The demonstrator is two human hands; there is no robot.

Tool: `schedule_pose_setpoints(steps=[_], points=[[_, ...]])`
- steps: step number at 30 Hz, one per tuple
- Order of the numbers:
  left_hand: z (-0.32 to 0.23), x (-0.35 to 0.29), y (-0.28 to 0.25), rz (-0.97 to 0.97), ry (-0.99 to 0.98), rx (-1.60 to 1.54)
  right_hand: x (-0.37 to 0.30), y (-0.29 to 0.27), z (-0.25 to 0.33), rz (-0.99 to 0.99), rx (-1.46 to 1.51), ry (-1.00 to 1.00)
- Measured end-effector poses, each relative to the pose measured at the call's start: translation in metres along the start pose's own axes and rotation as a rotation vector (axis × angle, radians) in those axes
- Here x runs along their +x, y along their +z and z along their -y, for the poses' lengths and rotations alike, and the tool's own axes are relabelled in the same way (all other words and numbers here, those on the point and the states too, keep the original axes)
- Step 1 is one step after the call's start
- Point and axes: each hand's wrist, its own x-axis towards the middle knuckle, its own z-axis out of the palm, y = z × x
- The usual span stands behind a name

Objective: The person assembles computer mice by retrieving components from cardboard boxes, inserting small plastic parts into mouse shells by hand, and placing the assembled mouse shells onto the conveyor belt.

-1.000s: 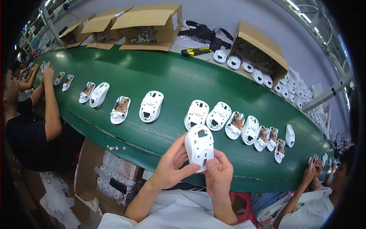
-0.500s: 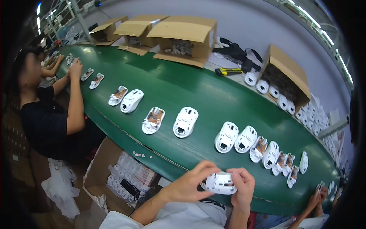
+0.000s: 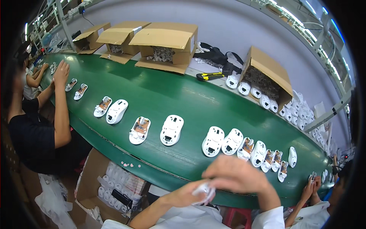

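In my left hand [image 3: 190, 194], close to my body at the belt's near edge, is a white computer mouse [image 3: 205, 191], blurred and partly covered by the fingers. My right hand [image 3: 236, 175] is raised just beside and above it, smeared by motion, so its grip cannot be made out. Beyond my hands, white mice [image 3: 212, 141] lie underside up on the green belt [image 3: 183, 160]. Among them are open mouse bases [image 3: 140, 130] with brown circuit boards and wires showing.
Cardboard boxes [image 3: 164, 36] with small parts line the far side. A yellow-black utility knife [image 3: 209, 76] and heaped white mouse shells [image 3: 293, 112] lie there too. A box of mouse parts [image 3: 85, 183] stands below the near edge. Co-workers sit on both sides.
My right hand has left the mouse and swung up beside it, while my left hand keeps it, now tilted. The view has shifted, so the belt's contents appear further left.
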Motion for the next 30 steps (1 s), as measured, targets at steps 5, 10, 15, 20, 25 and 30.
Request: schedule_pose_setpoints(steps=[5, 10, 15, 20, 25, 30], points=[[-0.021, -0.001, -0.004, -0.198, 0.204, -0.383, 0.08, -0.049, -0.06, -0.213, -0.075, 0.396], [-0.025, -0.013, -0.023, -0.332, 0.344, -0.314, 0.179, -0.057, -0.154, -0.258, -0.12, 0.458], [-0.029, -0.017, -0.038, -0.357, 0.376, -0.286, 0.269, -0.041, -0.234, -0.259, -0.31, 0.268], [-0.033, -0.02, -0.045, -0.425, 0.386, -0.331, 0.354, -0.013, -0.294, -0.268, -0.576, 0.229], [-0.011, -0.027, -0.056, -0.424, 0.399, -0.298, 0.412, 0.0, -0.299, -0.13, -0.874, 0.196], [-0.017, -0.025, -0.051, -0.412, 0.42, -0.321, 0.422, 0.014, -0.349, -0.624, -1.026, -0.056]])
